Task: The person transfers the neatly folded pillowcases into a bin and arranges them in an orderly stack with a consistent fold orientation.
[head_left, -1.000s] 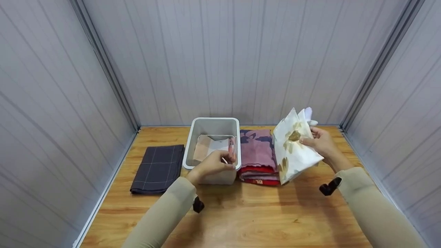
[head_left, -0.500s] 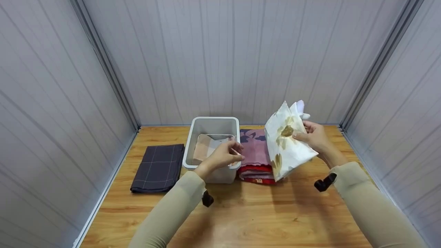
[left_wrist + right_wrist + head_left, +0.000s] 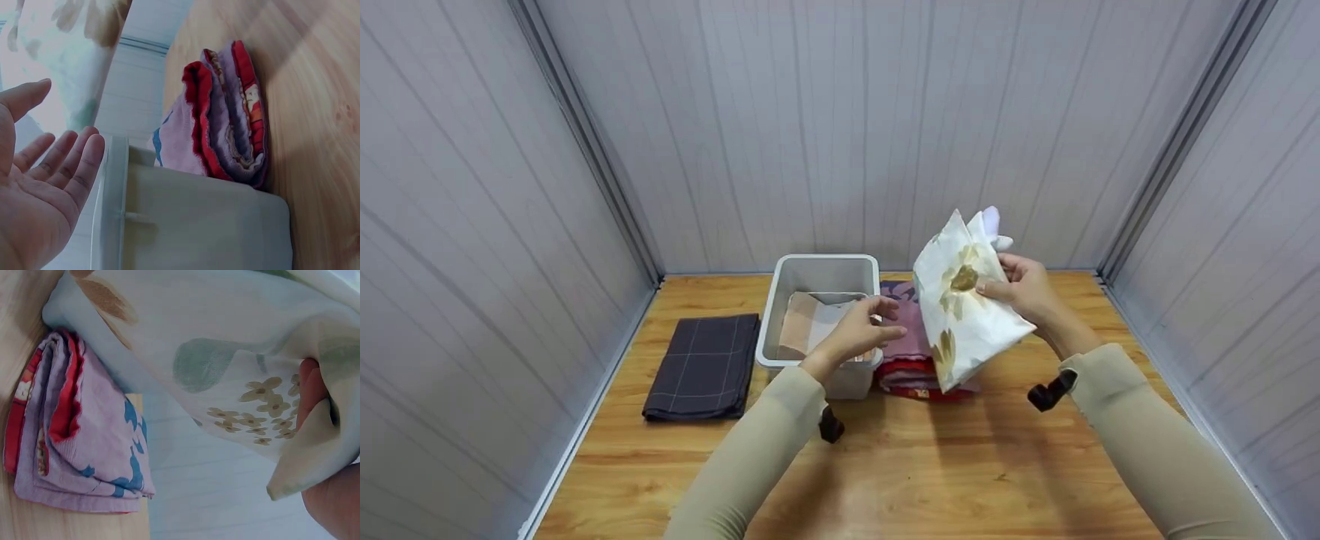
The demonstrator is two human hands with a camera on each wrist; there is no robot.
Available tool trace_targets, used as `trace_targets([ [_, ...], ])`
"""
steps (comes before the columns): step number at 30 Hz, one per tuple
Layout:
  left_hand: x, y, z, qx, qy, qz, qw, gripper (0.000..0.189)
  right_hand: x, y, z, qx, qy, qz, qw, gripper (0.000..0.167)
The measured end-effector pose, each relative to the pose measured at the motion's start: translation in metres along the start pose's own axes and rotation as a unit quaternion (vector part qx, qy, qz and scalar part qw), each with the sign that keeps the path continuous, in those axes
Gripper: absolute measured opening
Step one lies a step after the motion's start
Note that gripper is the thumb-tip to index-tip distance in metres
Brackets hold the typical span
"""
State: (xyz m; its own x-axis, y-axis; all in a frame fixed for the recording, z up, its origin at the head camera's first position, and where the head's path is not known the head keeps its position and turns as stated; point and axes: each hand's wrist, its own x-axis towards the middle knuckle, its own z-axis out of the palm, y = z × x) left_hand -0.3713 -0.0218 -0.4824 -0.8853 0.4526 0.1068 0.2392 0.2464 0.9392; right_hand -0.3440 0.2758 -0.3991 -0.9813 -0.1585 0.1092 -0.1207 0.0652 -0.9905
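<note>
My right hand [image 3: 1024, 292] pinches a folded white cloth with brown and green flower prints [image 3: 975, 330], thumb in front and fingers behind. The cloth hangs tilted over the right side of a folded pink and red towel [image 3: 906, 341]. A fold of it covers part of the right fingers in the right wrist view. My left hand [image 3: 859, 330] is over the right front rim of a light grey bin [image 3: 819, 259], with nothing in its fingers. In the left wrist view its loosely bent fingers [image 3: 81, 169] point toward the white cloth's lower part.
Inside the bin stand folded pieces of beige and white cloth [image 3: 799, 324]. Left of it, a dark checked folded cloth [image 3: 703, 367] lies on the wooden table [image 3: 900, 480]. Pale panel walls [image 3: 840, 127] enclose the table at the back and both sides.
My right hand has carried the white cloth left and slightly up, toward the bin. My left hand has risen out of the bin and moved right, toward the cloth.
</note>
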Motion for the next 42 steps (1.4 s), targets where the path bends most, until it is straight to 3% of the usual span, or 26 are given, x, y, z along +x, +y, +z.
trace_targets([
  [10,0.007,0.004,0.016,-0.055,0.004,-0.039,0.9977,0.066,-0.001,-0.009,0.013,-0.004,-0.009,-0.021,0.9997,0.053],
  [14,0.01,0.006,0.021,-0.106,0.002,-0.069,0.992,0.074,0.0,-0.012,0.019,-0.005,-0.014,-0.043,0.999,0.051],
  [19,0.015,0.007,0.026,-0.185,0.003,-0.094,0.9782,0.073,0.001,-0.016,0.023,-0.005,-0.017,-0.055,0.9983,0.049],
  [23,0.018,0.009,0.03,-0.256,0.015,-0.119,0.9594,0.075,0.001,-0.016,0.025,0.0,-0.02,-0.052,0.9985,0.049],
  [26,0.017,0.01,0.032,-0.297,0.023,-0.121,0.9469,0.074,0.0,-0.015,0.024,0.004,-0.022,-0.045,0.9987,0.051],
  [28,0.016,0.011,0.032,-0.311,0.028,-0.112,0.9434,0.071,-0.001,-0.013,0.024,0.007,-0.017,-0.043,0.9989,0.052],
  [35,0.016,0.008,0.024,-0.286,0.079,-0.06,0.9531,0.078,0.0,-0.005,0.019,-0.002,0.001,-0.032,0.9995,0.059],
  [42,0.015,0.005,0.011,-0.277,0.081,-0.014,0.9574,0.086,0.001,0.006,0.017,0.003,0.003,-0.027,0.9996,0.062],
])
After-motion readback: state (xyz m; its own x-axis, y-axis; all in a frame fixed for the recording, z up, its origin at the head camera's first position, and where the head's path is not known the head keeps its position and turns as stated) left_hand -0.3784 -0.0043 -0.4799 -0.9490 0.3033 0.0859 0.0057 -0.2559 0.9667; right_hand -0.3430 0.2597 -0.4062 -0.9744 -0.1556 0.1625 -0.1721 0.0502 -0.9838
